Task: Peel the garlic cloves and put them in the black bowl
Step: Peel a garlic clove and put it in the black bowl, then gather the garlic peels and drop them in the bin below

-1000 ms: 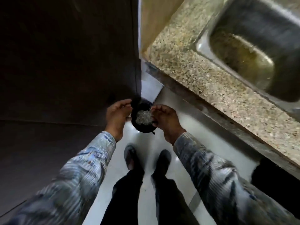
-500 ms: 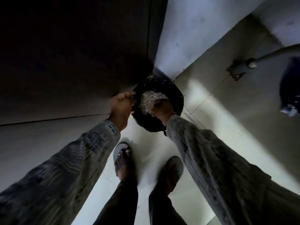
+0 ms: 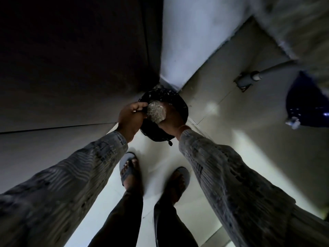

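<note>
Left hand [image 3: 130, 118] grips the black bin [image 3: 180, 104] rim; right hand [image 3: 171, 120] cups a pale clump [image 3: 156, 112].

The round container [image 3: 180, 104] sits on the floor [image 3: 213, 111] in the far corner beyond the feet [image 3: 130, 169], left hand [image 3: 130, 118] at its left rim, right hand [image 3: 171, 120] over it, a pipe [image 3: 249, 79] far right.
</note>
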`<state>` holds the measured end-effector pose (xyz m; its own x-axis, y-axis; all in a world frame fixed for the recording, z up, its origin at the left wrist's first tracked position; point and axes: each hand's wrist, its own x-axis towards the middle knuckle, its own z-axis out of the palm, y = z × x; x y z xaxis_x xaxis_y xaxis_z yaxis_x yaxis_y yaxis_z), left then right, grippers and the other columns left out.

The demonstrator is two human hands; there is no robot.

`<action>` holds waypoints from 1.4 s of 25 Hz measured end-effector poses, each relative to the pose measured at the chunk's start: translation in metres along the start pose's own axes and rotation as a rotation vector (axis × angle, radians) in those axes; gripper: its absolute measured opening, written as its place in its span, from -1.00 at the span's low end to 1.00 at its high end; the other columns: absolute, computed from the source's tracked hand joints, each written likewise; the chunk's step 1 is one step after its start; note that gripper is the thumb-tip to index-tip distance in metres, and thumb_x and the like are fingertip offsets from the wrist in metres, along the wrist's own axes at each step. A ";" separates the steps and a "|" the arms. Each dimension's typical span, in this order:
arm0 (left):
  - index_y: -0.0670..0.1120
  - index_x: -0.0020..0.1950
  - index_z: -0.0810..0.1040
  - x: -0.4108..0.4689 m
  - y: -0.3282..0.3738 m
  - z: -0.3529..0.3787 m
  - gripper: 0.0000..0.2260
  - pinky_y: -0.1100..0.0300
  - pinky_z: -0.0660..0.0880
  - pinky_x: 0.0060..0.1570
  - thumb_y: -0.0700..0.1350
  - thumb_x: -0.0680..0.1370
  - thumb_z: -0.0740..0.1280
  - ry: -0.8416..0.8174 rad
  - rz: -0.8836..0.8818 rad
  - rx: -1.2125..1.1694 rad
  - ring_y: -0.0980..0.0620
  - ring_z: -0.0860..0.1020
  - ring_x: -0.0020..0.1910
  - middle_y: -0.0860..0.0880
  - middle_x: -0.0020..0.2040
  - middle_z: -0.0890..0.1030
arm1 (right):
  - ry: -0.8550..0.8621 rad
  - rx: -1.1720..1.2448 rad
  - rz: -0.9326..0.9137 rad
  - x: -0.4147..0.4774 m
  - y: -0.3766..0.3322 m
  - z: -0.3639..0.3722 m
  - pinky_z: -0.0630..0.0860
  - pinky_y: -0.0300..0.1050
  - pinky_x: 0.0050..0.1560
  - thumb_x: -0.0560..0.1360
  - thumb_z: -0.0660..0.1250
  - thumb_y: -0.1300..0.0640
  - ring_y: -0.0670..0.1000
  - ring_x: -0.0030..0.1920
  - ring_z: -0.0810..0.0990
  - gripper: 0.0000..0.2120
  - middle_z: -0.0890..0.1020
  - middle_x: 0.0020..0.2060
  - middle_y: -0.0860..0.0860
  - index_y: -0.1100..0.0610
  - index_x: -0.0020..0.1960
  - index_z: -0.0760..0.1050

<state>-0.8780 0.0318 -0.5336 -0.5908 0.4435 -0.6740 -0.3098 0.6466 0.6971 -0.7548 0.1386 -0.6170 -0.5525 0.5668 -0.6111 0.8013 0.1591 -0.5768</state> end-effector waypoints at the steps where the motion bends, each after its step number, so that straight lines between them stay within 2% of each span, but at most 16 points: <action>1: -0.10 0.14 0.69 -0.014 0.010 -0.002 -0.68 0.35 0.55 -0.13 -0.43 0.49 0.41 0.001 0.029 0.048 0.23 0.62 -0.15 0.15 -0.08 0.66 | 0.029 0.002 -0.022 -0.024 -0.016 -0.018 0.37 0.08 0.49 0.38 0.49 0.11 0.09 0.45 0.44 -0.27 0.50 0.43 0.05 -0.03 0.52 0.38; 3: 0.03 0.08 0.71 -0.054 0.040 -0.009 -0.63 0.23 0.57 0.05 -0.39 0.42 0.48 -0.019 0.121 0.141 0.16 0.61 -0.07 0.27 -0.06 0.66 | 0.046 -0.021 -0.079 -0.075 -0.045 -0.057 0.33 0.08 0.52 0.36 0.49 0.17 0.13 0.51 0.35 -0.18 0.41 0.49 0.10 0.02 0.57 0.29; 4: 0.03 0.11 0.72 -0.075 0.055 -0.014 -0.62 0.26 0.56 0.08 -0.36 0.41 0.50 -0.038 0.178 0.207 0.15 0.59 -0.06 0.29 -0.03 0.65 | 0.078 -0.048 -0.103 -0.101 -0.057 -0.077 0.34 0.10 0.51 0.34 0.49 0.16 0.15 0.51 0.34 -0.15 0.39 0.50 0.11 0.02 0.58 0.27; 6: 0.00 0.22 0.70 -0.110 0.082 -0.025 -0.60 0.29 0.54 0.14 -0.27 0.41 0.53 -0.072 0.281 0.333 0.18 0.57 0.01 0.14 0.08 0.64 | 0.129 -0.099 -0.161 -0.143 -0.076 -0.107 0.39 0.14 0.45 0.32 0.45 0.11 0.19 0.49 0.37 -0.17 0.41 0.48 0.14 0.08 0.57 0.29; 9: 0.20 0.33 0.54 -0.165 0.121 -0.044 -0.42 0.01 0.52 0.34 -0.04 0.32 0.52 -0.093 0.351 0.467 0.02 0.59 0.24 0.00 0.25 0.63 | 0.179 -0.135 -0.180 -0.225 -0.118 -0.168 0.45 0.17 0.38 0.30 0.44 0.07 0.24 0.44 0.43 -0.14 0.44 0.45 0.17 0.09 0.58 0.28; 11: 0.20 0.35 0.55 -0.206 0.155 -0.055 -0.40 0.07 0.47 0.39 -0.05 0.30 0.48 -0.136 0.362 0.514 0.00 0.57 0.28 -0.01 0.27 0.61 | 0.185 -0.145 -0.182 -0.283 -0.151 -0.210 0.42 0.16 0.42 0.31 0.53 0.09 0.22 0.44 0.41 -0.08 0.44 0.45 0.17 0.08 0.60 0.25; 13: 0.18 0.36 0.58 -0.260 0.203 -0.063 -0.42 0.25 0.42 0.35 -0.10 0.34 0.46 -0.159 0.417 0.603 0.05 0.54 0.26 0.03 0.25 0.59 | 0.188 -0.137 -0.185 -0.340 -0.176 -0.247 0.32 0.09 0.49 0.36 0.56 0.10 0.20 0.47 0.36 -0.09 0.43 0.48 0.17 0.10 0.61 0.24; 15: 0.19 0.38 0.57 -0.298 0.241 -0.069 -0.41 0.33 0.37 0.30 -0.14 0.36 0.44 -0.177 0.496 0.641 0.07 0.52 0.26 0.06 0.26 0.57 | 0.205 -0.139 -0.214 -0.387 -0.198 -0.276 0.27 0.11 0.51 0.40 0.56 0.11 0.21 0.51 0.33 -0.11 0.39 0.51 0.19 0.14 0.62 0.20; 18: 0.11 0.40 0.58 -0.354 0.291 -0.078 -0.41 0.21 0.40 0.37 -0.17 0.38 0.48 -0.235 0.643 0.648 0.02 0.51 0.30 0.00 0.29 0.56 | 0.297 -0.142 -0.198 -0.464 -0.222 -0.308 0.20 0.03 0.54 0.41 0.58 0.11 0.20 0.55 0.28 -0.10 0.32 0.55 0.18 0.17 0.61 0.19; 20: 0.07 0.43 0.56 -0.390 0.318 -0.082 -0.37 0.21 0.37 0.38 -0.23 0.37 0.52 -0.312 0.747 0.686 -0.02 0.49 0.35 -0.03 0.34 0.54 | 0.363 -0.147 -0.144 -0.513 -0.231 -0.319 0.28 0.09 0.51 0.38 0.60 0.07 0.21 0.54 0.29 -0.04 0.32 0.55 0.18 0.09 0.63 0.17; 23: 0.09 0.47 0.52 -0.428 0.346 -0.082 -0.31 0.26 0.31 0.38 -0.28 0.35 0.47 -0.392 0.876 0.760 -0.03 0.44 0.41 -0.04 0.39 0.50 | 0.496 -0.099 -0.017 -0.574 -0.231 -0.327 0.38 0.08 0.45 0.35 0.62 0.01 0.20 0.46 0.36 0.01 0.36 0.49 0.15 -0.02 0.64 0.14; 27: 0.18 0.46 0.48 -0.481 0.368 -0.056 -0.27 0.21 0.35 0.37 -0.30 0.35 0.46 -0.550 1.055 0.820 -0.04 0.46 0.37 -0.02 0.35 0.50 | 0.730 0.017 0.116 -0.659 -0.214 -0.332 0.32 0.05 0.51 0.33 0.64 0.01 0.14 0.50 0.31 0.01 0.34 0.51 0.08 -0.08 0.62 0.16; 30: 0.13 0.48 0.49 -0.528 0.371 -0.019 -0.27 0.25 0.33 0.37 -0.32 0.35 0.46 -0.683 1.185 0.860 -0.06 0.46 0.38 -0.06 0.36 0.50 | 0.857 0.060 0.234 -0.715 -0.187 -0.330 0.31 0.08 0.52 0.32 0.64 0.00 0.12 0.52 0.29 0.02 0.31 0.53 0.05 -0.12 0.62 0.14; 33: 0.10 0.50 0.47 -0.574 0.369 0.027 -0.28 0.27 0.30 0.39 -0.28 0.36 0.46 -0.780 1.277 0.911 -0.06 0.44 0.41 -0.05 0.39 0.50 | 0.937 0.079 0.334 -0.764 -0.156 -0.328 0.33 0.11 0.50 0.31 0.64 -0.04 0.12 0.51 0.31 0.03 0.32 0.53 0.05 -0.13 0.62 0.14; 35: 0.08 0.51 0.46 -0.611 0.360 0.064 -0.31 0.20 0.31 0.43 -0.18 0.38 0.47 -0.863 1.329 0.934 -0.07 0.43 0.43 -0.06 0.43 0.48 | 0.988 0.093 0.411 -0.800 -0.127 -0.325 0.34 0.13 0.50 0.31 0.63 -0.06 0.13 0.52 0.31 0.03 0.32 0.53 0.05 -0.13 0.62 0.14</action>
<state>-0.5808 0.0333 0.1133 0.5240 0.8516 0.0105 0.6307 -0.3963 0.6672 -0.3396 -0.0722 0.1211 0.2194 0.9721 -0.0826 0.8395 -0.2312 -0.4917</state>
